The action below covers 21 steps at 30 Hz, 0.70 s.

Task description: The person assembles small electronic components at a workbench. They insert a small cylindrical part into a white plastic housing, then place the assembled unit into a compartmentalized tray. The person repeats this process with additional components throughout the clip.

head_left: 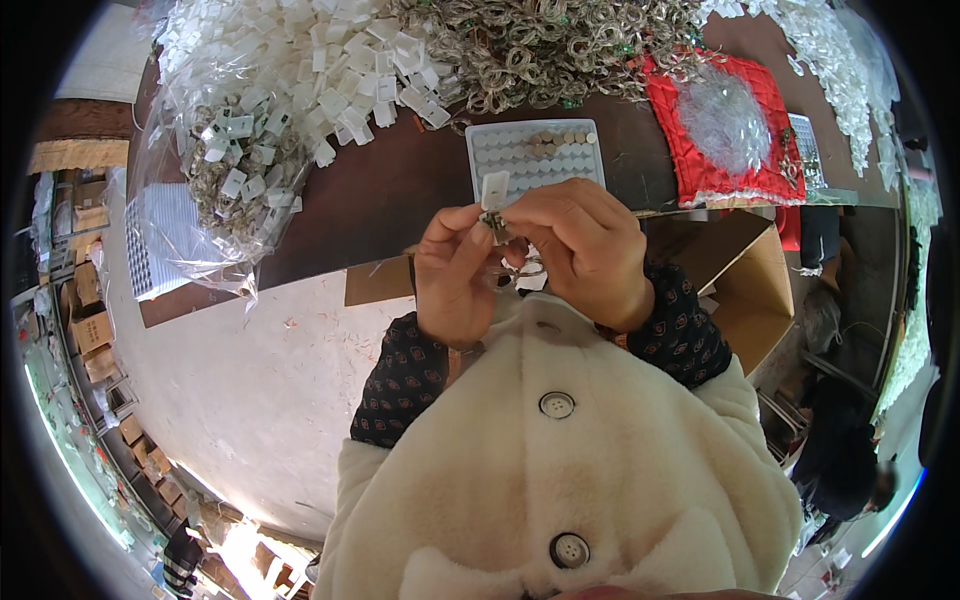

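My left hand (455, 275) and my right hand (592, 248) meet in front of my chest, fingers pinched together. Between them is a small white plastic battery case (494, 188), standing upright above the fingertips. Part of it is hidden by the fingers. A loop of thin wire (522, 272) hangs below, between the two palms, and looks joined to the case. Just beyond the hands lies a pale tray (484, 142) with rows of round pockets, and several button cells (560, 138) sit in it.
White plastic cases (330, 70) and coiled wire strings (560, 50) are heaped along the far side of the brown table (350, 185). A clear bag (240, 180) of wired cases stands left. Right are a red cloth (665, 110) under clear plastic pieces and an open carton (765, 290).
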Motion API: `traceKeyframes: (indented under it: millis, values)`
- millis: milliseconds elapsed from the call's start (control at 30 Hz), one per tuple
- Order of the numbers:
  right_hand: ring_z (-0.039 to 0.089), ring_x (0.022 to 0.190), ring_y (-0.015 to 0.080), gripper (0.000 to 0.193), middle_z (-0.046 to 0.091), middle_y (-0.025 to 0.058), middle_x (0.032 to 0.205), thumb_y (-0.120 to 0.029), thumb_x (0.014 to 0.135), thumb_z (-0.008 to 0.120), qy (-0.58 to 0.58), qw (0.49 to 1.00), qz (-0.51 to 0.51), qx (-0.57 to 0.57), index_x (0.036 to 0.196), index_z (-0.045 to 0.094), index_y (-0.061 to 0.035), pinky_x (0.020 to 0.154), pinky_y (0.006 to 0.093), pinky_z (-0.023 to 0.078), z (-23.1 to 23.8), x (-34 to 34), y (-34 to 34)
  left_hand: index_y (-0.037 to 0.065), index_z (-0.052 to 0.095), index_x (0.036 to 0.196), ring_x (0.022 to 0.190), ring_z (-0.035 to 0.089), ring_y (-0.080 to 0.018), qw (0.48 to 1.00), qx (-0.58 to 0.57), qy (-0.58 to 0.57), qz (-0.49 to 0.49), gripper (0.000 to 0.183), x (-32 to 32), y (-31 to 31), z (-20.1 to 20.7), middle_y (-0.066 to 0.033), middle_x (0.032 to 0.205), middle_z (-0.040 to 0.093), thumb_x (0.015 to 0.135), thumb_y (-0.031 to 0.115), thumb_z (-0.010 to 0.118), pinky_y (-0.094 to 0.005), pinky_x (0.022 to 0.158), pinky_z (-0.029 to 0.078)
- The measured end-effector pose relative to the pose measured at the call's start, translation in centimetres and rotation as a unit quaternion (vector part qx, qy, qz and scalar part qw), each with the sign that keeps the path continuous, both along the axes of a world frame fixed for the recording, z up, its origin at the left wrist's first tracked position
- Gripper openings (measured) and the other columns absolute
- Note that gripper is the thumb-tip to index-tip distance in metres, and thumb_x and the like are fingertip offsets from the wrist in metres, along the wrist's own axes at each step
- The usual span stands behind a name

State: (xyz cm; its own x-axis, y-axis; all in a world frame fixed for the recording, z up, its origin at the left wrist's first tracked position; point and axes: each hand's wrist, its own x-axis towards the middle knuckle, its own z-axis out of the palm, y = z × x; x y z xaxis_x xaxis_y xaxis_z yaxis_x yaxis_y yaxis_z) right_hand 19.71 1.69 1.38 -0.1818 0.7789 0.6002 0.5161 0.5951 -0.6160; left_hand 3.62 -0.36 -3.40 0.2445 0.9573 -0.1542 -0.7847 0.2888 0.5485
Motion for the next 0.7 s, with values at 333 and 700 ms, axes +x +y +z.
traceKeyframes:
  millis: [333, 700]
  values:
    - [0.067, 0.077, 0.0271, 0.02, 0.07, 0.0091, 0.089, 0.002, 0.079, 0.073, -0.035, 0.998, 0.02, -0.042, 0.097, 0.07, -0.0037, 0.065, 0.0348, 0.052, 0.0, 0.3, -0.6, 0.006, 0.06, 0.114, 0.08, 0.068, -0.0212, 1.0, -0.007, -0.008, -0.007, 0.016, -0.1, -0.7, 0.0, -0.0123, 0.099, 0.069, 0.099, 0.004, 0.056, -0.0337, 0.076, 0.056]
    - [0.068, 0.082, 0.018, 0.023, 0.07, 0.0124, 0.102, -0.003, 0.087, 0.07, 0.199, 0.956, 0.02, -0.216, 0.109, 0.068, -0.0001, 0.068, 0.0311, 0.054, 0.7, -0.2, -1.1, 0.006, 0.062, 0.111, 0.081, 0.063, -0.0168, 0.998, -0.025, -0.059, -0.012, 0.014, -0.1, -0.7, 0.3, -0.0137, 0.1, 0.069, 0.097, 0.008, 0.059, -0.0303, 0.072, 0.052]
